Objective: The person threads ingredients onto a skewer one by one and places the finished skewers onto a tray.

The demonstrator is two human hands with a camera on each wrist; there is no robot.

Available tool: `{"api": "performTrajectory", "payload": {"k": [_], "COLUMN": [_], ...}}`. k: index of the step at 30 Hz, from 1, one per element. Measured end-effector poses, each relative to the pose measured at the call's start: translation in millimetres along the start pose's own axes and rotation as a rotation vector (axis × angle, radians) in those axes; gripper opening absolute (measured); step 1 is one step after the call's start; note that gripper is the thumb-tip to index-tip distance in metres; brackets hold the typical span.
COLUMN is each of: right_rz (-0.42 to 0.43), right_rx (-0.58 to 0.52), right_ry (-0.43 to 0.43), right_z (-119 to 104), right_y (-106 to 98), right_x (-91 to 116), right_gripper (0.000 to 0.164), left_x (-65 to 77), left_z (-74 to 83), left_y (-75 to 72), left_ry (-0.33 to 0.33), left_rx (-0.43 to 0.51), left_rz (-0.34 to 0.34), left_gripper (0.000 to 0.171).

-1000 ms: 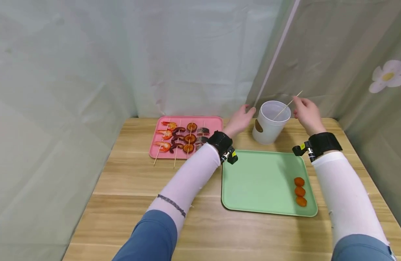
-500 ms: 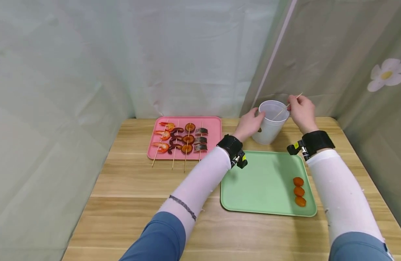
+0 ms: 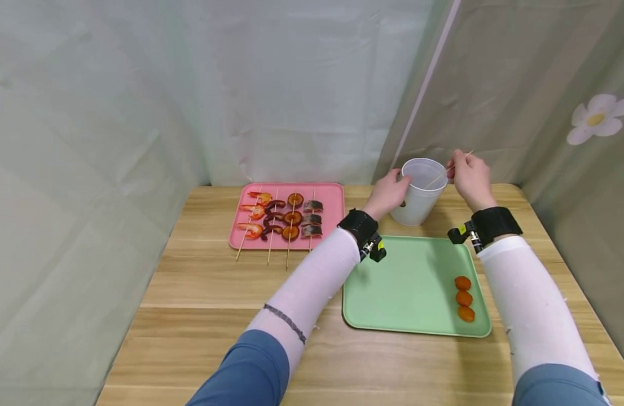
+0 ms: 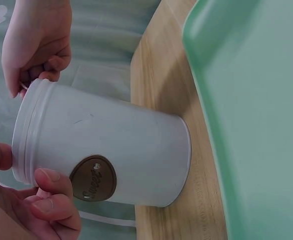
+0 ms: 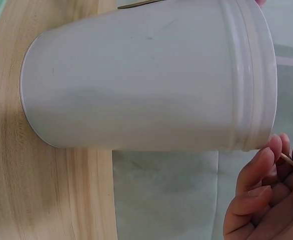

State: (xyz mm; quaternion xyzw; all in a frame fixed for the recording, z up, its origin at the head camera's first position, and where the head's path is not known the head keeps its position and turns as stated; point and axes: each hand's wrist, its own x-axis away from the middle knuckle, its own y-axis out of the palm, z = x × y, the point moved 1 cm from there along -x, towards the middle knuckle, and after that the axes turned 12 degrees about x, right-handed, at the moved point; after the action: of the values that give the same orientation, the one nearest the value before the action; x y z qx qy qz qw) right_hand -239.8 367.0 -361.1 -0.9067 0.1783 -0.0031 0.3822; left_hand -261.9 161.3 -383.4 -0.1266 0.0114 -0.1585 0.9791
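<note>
A white bucket (image 3: 416,204) with a brown oval "Sweet" label (image 4: 93,178) stands on the table behind the green tray. My left hand (image 3: 388,193) grips its rim at the left, thumb at the top edge and curled fingers against the outer wall. At the opposite side, my right hand (image 3: 470,176) pinches a thin wooden skewer (image 3: 436,179). The skewer slants down into the bucket, and its upper end pokes out above the fingers. In the right wrist view the right fingertips (image 5: 274,145) are right at the rim, with a short piece of skewer showing.
The green tray (image 3: 393,287) carries three orange-brown balls (image 3: 463,299) in a row along its right side. Left of it, a pink tray (image 3: 332,197) holds skewers of shrimp, dark curled pieces, mushroom slices and fish pieces. Curtains hang behind the wooden table (image 3: 200,293).
My left hand has moved right and taken hold of the bucket's rim. The right hand has come left to the rim, and the skewer has sunk slightly lower into the bucket.
</note>
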Motion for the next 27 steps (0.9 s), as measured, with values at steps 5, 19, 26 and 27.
{"api": "performTrajectory", "payload": {"k": [5, 19, 26, 27], "right_rz": [0.033, 0.211, 0.257, 0.269], "right_rx": [-0.019, -0.312, -0.756, -0.795], "right_ry": [-0.039, -0.133, -0.071, -0.065], "right_z": [0, 2, 8, 8], "right_y": [-4, -40, -58, -60], "right_x": [1, 24, 40, 42], "right_gripper": [0.061, 0.047, 0.039, 0.039], "left_x": [0.1, 9.5, 21.3, 23.3], "left_z": [-2.2, -2.2, -8.8, -9.8], "left_y": [-3.0, -26.3, -38.8, -40.7], "left_ry": [0.002, 0.035, 0.038, 0.045], "left_rx": [0.008, 0.223, 0.344, 0.343], "left_rz": [0.000, 0.023, -0.020, -0.026], "left_gripper": [0.057, 0.058, 0.048, 0.047]}}
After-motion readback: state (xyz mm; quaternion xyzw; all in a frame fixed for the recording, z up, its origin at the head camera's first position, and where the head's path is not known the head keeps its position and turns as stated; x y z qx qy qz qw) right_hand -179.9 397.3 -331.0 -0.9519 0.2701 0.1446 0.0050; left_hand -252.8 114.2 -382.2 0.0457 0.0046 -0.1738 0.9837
